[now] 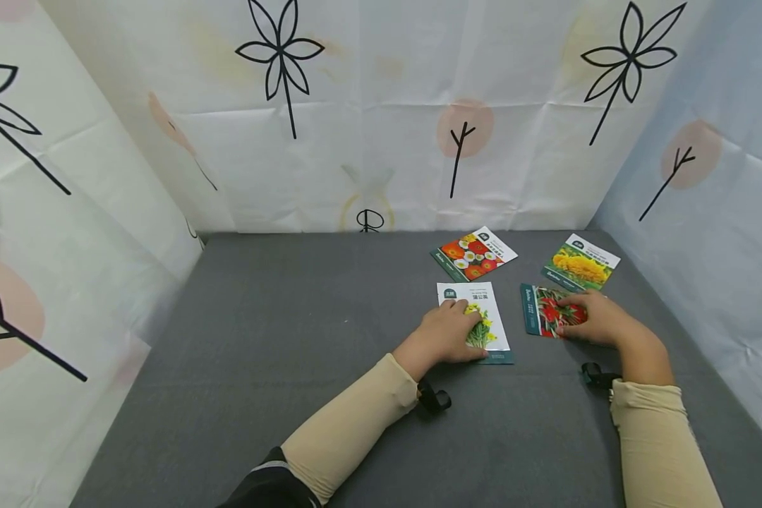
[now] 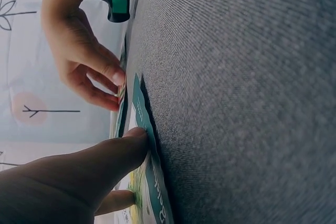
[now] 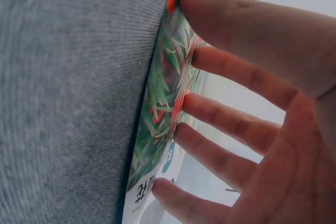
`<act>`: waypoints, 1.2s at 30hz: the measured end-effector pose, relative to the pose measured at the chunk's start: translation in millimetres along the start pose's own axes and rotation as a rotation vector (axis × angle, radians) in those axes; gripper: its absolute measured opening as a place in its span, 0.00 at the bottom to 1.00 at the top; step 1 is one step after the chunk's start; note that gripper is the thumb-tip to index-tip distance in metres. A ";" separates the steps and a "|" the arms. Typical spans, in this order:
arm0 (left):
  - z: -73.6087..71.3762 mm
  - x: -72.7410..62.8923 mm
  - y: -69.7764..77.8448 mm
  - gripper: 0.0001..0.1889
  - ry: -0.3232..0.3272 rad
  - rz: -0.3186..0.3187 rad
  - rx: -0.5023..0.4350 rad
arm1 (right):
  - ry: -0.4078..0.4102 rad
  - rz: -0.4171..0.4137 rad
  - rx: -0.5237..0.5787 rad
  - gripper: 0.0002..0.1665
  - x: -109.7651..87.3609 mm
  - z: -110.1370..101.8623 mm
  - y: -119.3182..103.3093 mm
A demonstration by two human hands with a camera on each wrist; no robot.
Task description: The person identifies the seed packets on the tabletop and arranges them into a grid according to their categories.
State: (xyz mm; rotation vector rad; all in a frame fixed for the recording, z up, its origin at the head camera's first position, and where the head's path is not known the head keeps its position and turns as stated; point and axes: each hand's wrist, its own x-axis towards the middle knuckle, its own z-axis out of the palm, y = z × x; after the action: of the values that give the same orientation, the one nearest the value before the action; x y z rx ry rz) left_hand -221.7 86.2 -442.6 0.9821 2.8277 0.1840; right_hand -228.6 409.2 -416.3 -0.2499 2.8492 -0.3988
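In the head view, my left hand (image 1: 443, 334) rests its fingertips on a white seed packet with yellow flowers (image 1: 492, 307); the thumb touches near its green lower band. To the right, a seed packet with red plants (image 1: 540, 310) lies sideways beneath the fingertips of my right hand (image 1: 600, 319). In the right wrist view, the fingers are spread and their tips touch the face of the red-plant packet (image 3: 157, 98). The left wrist view has the left thumb (image 2: 118, 153) lying across the packet's green band. Both packets lie on the table.
Behind them lie a packet with red and white flowers (image 1: 473, 257), turned at an angle, and a yellow-flower packet (image 1: 581, 267) at the right. The grey table (image 1: 279, 317) meets patterned white cloth walls (image 1: 381, 141) at the back and sides.
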 end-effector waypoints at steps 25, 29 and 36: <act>1.3 -1.9 -4.6 0.38 -0.008 -0.020 -0.009 | 0.013 0.025 -0.011 0.41 2.3 4.2 -10.9; 1.4 -2.3 -5.1 0.38 -0.004 -0.021 -0.003 | 0.015 0.029 -0.023 0.41 2.6 5.4 -10.1; 0.0 -3.3 -5.0 0.38 0.009 -0.013 0.003 | 0.024 0.027 -0.046 0.42 1.2 4.9 -10.8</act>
State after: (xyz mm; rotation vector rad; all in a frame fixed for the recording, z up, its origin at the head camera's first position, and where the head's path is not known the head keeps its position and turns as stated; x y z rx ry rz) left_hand -222.1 80.3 -443.2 0.9662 2.8421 0.1827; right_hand -226.9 397.5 -418.0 -0.2160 2.8842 -0.3334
